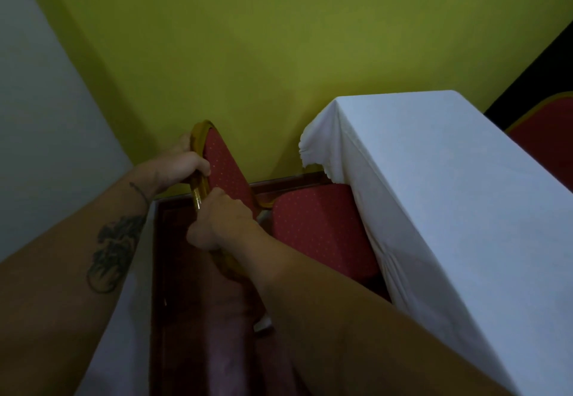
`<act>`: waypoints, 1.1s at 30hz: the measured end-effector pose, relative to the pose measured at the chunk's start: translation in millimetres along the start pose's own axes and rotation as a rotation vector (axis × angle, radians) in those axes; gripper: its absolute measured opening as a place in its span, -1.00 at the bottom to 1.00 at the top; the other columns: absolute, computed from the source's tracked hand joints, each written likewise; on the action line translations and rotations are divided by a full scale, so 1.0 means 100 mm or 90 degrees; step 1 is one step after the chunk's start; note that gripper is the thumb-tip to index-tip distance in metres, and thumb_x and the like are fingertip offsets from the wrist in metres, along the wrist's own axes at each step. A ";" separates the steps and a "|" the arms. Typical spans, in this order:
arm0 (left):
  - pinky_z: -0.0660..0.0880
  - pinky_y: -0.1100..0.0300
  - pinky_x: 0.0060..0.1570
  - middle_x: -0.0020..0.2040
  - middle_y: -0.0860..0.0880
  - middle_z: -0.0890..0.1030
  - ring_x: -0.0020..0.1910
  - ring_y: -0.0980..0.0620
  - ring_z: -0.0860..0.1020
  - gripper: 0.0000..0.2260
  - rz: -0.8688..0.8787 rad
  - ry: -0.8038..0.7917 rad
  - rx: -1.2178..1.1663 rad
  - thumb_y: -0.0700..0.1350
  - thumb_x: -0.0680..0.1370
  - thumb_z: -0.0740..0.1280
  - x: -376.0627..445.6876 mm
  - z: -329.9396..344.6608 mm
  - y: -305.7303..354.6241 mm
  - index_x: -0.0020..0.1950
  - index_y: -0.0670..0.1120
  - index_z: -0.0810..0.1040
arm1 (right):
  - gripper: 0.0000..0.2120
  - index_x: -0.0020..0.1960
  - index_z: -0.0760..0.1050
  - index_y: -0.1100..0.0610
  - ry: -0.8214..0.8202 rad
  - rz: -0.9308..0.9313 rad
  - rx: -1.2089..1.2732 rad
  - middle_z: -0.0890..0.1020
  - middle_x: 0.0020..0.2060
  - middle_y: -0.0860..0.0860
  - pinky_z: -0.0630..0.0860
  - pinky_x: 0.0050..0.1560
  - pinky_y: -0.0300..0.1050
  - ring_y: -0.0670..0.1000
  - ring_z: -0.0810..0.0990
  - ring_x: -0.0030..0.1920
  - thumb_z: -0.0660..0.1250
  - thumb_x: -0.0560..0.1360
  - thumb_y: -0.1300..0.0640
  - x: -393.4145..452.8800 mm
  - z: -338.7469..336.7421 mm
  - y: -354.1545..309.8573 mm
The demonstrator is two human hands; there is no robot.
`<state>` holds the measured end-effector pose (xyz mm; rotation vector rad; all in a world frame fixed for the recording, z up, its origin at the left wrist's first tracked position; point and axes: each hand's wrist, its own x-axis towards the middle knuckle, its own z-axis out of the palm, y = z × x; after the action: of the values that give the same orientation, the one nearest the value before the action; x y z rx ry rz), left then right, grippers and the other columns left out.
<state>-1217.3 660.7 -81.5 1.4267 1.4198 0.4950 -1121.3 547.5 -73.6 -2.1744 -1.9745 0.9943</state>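
Observation:
A red padded chair with a gold frame (224, 166) stands at the centre, its seat (319, 228) pushed partly under the table. My left hand (179, 163) grips the gold rim near the top of the backrest. My right hand (223, 225) grips the same rim lower down, fingers curled round it. The chair's legs are hidden behind my arms.
A table under a white cloth (449, 194) fills the right side, touching the chair seat. A yellow-green wall (279, 54) stands close behind, a white wall (37, 101) to the left. Dark red floor (179, 302) runs below. Another red chair (548, 141) shows at far right.

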 end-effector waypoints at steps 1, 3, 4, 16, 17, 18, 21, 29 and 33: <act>0.44 0.11 -0.28 -0.07 -0.08 0.50 -0.17 -0.04 0.49 -0.54 -0.001 0.014 -0.007 -0.41 0.45 0.33 0.00 0.03 0.00 0.26 -0.07 0.33 | -0.20 0.52 0.12 0.37 0.004 0.002 -0.007 0.41 0.43 0.21 0.45 0.34 0.14 0.27 0.41 0.44 0.42 0.51 0.00 0.00 0.01 0.02; 0.45 0.08 -0.23 -0.06 -0.08 0.48 -0.14 -0.06 0.48 -0.55 -0.002 0.029 -0.008 -0.37 0.44 0.33 -0.03 0.12 0.02 0.23 -0.05 0.30 | -0.21 0.51 0.14 0.34 0.010 0.011 -0.025 0.44 0.41 0.20 0.45 0.31 0.13 0.26 0.43 0.42 0.42 0.49 -0.02 0.02 0.01 0.07; 0.47 0.05 -0.20 -0.05 -0.09 0.48 -0.12 -0.07 0.48 -0.55 -0.002 0.032 -0.006 -0.34 0.42 0.34 -0.04 0.17 0.03 0.22 -0.04 0.30 | -0.22 0.50 0.15 0.32 0.013 0.018 -0.032 0.45 0.40 0.19 0.45 0.29 0.13 0.25 0.44 0.41 0.42 0.48 -0.03 0.03 0.01 0.10; 0.43 0.30 -0.48 -0.09 -0.08 0.51 -0.24 0.06 0.47 -0.22 0.033 0.032 -0.052 -0.34 0.53 0.31 0.09 1.13 0.56 0.61 -0.18 -0.09 | -0.35 0.51 0.22 0.10 0.081 0.107 0.011 0.52 0.34 0.18 0.42 0.23 0.13 0.29 0.50 0.34 0.35 0.49 0.00 -0.13 -0.37 0.96; 0.47 0.23 -0.39 -0.05 -0.11 0.54 -0.20 0.02 0.51 -0.19 0.033 0.030 -0.063 -0.34 0.52 0.31 0.13 1.18 0.56 0.62 -0.16 -0.13 | -0.36 0.50 0.25 0.12 0.085 0.108 0.034 0.52 0.34 0.18 0.43 0.24 0.14 0.30 0.50 0.34 0.37 0.49 0.01 -0.11 -0.38 0.99; 0.51 0.16 -0.29 -0.03 -0.12 0.55 -0.14 -0.04 0.55 -0.17 0.028 0.037 -0.069 -0.34 0.51 0.31 0.17 1.21 0.55 0.62 -0.15 -0.15 | -0.37 0.48 0.26 0.14 0.088 0.106 0.055 0.52 0.34 0.19 0.43 0.25 0.14 0.30 0.50 0.34 0.39 0.48 0.03 -0.10 -0.39 1.01; 0.51 0.10 -0.19 -0.06 -0.07 0.55 -0.09 -0.08 0.55 -0.13 0.024 0.062 -0.049 -0.32 0.51 0.31 0.25 1.30 0.59 0.62 -0.16 -0.23 | -0.41 0.44 0.30 0.18 0.090 0.086 0.079 0.51 0.33 0.21 0.46 0.27 0.14 0.31 0.50 0.33 0.40 0.48 0.06 -0.05 -0.47 1.09; 0.60 -0.06 0.02 0.10 -0.18 0.57 0.00 -0.13 0.58 -0.15 0.034 0.057 -0.025 -0.25 0.51 0.28 0.40 1.58 0.69 0.60 -0.17 -0.25 | -0.45 0.36 0.38 0.12 0.087 0.069 0.090 0.63 0.12 0.16 0.60 0.13 0.17 0.26 0.64 0.09 0.38 0.40 0.04 0.03 -0.63 1.37; 0.60 -0.15 0.08 0.15 -0.23 0.58 0.07 -0.20 0.60 -0.18 0.048 0.058 -0.031 -0.21 0.45 0.26 0.48 1.70 0.68 0.58 -0.14 -0.16 | -0.48 0.37 0.38 0.11 0.087 0.073 0.079 0.59 0.16 0.16 0.59 0.12 0.17 0.26 0.61 0.11 0.38 0.45 0.03 0.03 -0.68 1.52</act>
<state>-1030.1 657.1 -108.8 1.4381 1.4193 0.6461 -955.2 547.0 -86.8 -2.2442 -1.7005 0.9265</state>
